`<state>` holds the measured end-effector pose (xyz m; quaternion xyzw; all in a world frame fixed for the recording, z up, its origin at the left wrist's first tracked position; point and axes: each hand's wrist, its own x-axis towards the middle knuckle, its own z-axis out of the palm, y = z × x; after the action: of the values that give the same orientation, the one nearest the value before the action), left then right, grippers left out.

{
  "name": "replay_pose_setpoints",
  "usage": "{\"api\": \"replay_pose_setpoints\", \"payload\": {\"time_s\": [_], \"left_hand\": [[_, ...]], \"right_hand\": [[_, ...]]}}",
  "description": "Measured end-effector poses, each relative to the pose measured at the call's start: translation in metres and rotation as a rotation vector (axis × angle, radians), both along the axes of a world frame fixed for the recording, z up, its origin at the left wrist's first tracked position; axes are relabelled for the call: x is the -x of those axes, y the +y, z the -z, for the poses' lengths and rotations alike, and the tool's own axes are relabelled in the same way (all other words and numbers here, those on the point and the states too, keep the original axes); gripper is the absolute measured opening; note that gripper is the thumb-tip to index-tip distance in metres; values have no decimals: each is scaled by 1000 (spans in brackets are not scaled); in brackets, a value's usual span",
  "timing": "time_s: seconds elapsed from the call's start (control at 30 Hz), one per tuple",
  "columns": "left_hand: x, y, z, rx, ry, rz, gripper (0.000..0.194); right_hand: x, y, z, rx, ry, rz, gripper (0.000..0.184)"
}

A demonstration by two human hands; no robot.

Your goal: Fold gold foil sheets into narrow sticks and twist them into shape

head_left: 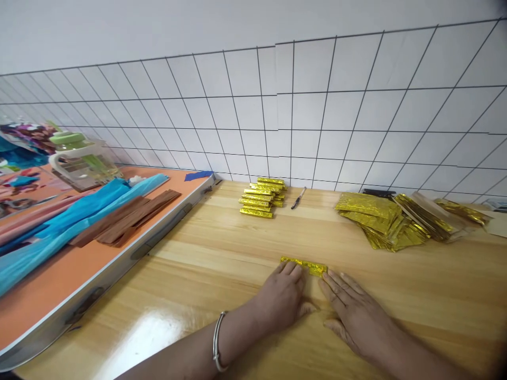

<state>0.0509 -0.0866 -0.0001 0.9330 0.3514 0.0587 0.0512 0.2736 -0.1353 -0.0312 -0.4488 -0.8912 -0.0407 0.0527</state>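
Observation:
A folded strip of shiny gold foil point(312, 267) lies flat on the wooden table in front of me. My left hand point(283, 293) has its fingers curled down and pressed together on the strip's near side, with the thumb apart from it. Part of the foil is hidden under those fingers. At the strip's right end, my right hand point(354, 311) lies flat with fingers stretched out, its fingertips touching or almost touching the foil. Beyond my hands sits a stack of similar folded gold strips point(256, 201). A pile of wider gold foil sheets point(372, 214) is to the right.
A pen point(299, 198) lies beside the stack. More foil in clear packaging point(428, 216) is at the far right. On the left, an orange-topped table point(91, 269) holds blue crepe paper point(87, 211), brown strips point(138, 216) and a green-lidded bottle point(71, 141). A gridded wall point(309, 113) stands behind.

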Motion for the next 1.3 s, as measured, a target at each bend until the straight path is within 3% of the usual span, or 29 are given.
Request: {"api": "replay_pose_setpoints", "payload": {"time_s": [0.17,0.43,0.63,0.77,0.93,1.03,1.13,1.23,1.3], "left_hand": [[-12,32,-2,13,13,-14,40],[-38,15,-1,-92,63,-114,47],[-35,16,-6,-63,60,-112,43],[-35,17,-4,-56,54,-87,34],[-27,22,-5,-43,15,-48,33],[-14,33,-2,9,-66,-38,26],[-3,45,6,24,-147,-108,25],[-1,49,14,-40,-96,-144,23],[-3,48,16,-80,-17,-91,21]], "right_hand": [[3,23,-10,42,-4,51,56],[-6,19,-8,137,86,68,59],[-14,39,-13,222,251,120,50],[6,54,-5,214,295,24,57],[9,57,5,178,248,32,55],[8,56,-1,148,225,38,52],[16,58,-13,117,157,74,48],[30,63,-23,70,75,136,43],[39,67,-25,33,27,156,44]]}}
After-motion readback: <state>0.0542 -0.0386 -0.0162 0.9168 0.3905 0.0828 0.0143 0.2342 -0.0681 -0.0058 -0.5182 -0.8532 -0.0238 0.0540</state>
